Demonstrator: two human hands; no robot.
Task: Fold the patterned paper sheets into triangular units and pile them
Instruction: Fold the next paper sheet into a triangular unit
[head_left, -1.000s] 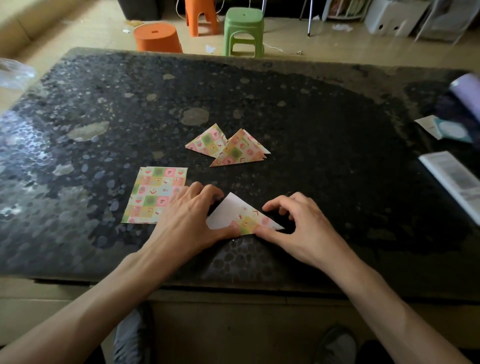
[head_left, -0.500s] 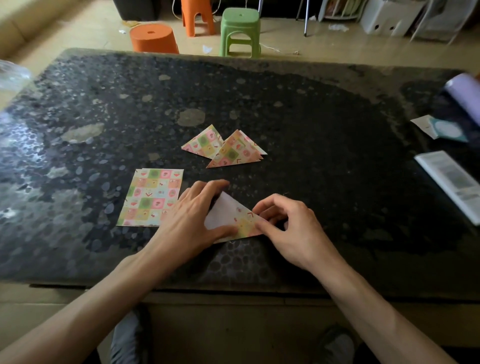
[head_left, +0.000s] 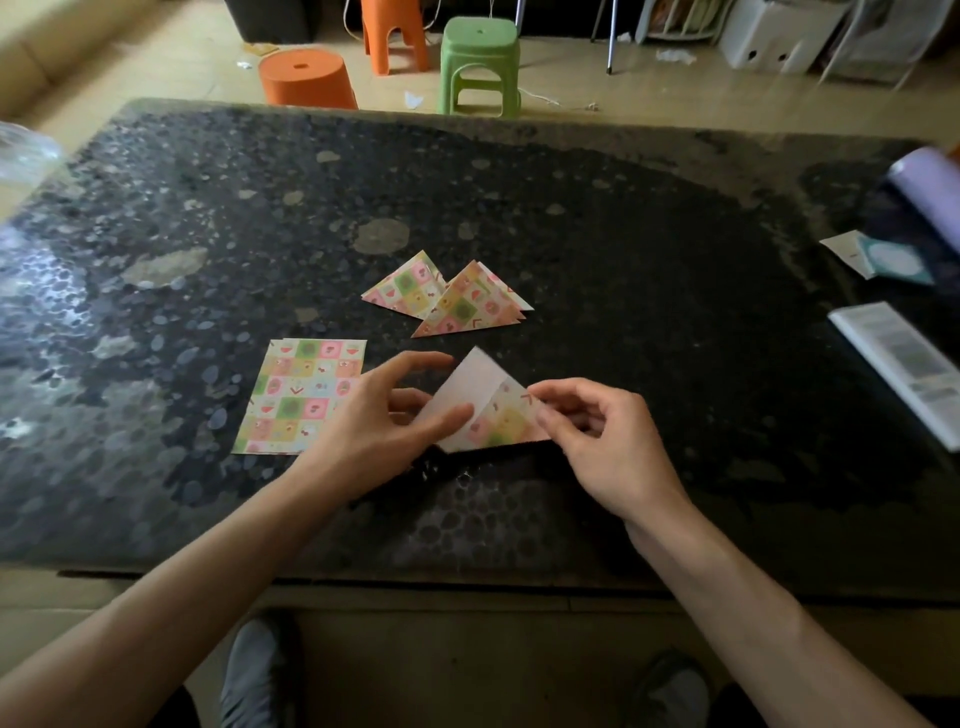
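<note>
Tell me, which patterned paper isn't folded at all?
The flat rectangular sheet beside the left hand. The folded triangles farther back are finished, and the half-folded piece pinched by the left hand and right hand is already a triangle.

A dark desk (head_left: 649, 218) with a mottled, pebble-like surface is seen across most of the view. A pale sheen is cast on its left part, while its middle and right are left in dimness. Beyond its far edge a pale yellowish floor (head_left: 649, 98) is shown. On that floor a low round orange stool (head_left: 306, 78) is set just beside the desk's edge. A taller orange stool (head_left: 395, 36) is placed behind it, and a green stool (head_left: 479, 62) is found to their right. A white scrap (head_left: 413, 100) is left lying between the stools. White storage boxes (head_left: 774, 36) are ranged at the far right.
</note>
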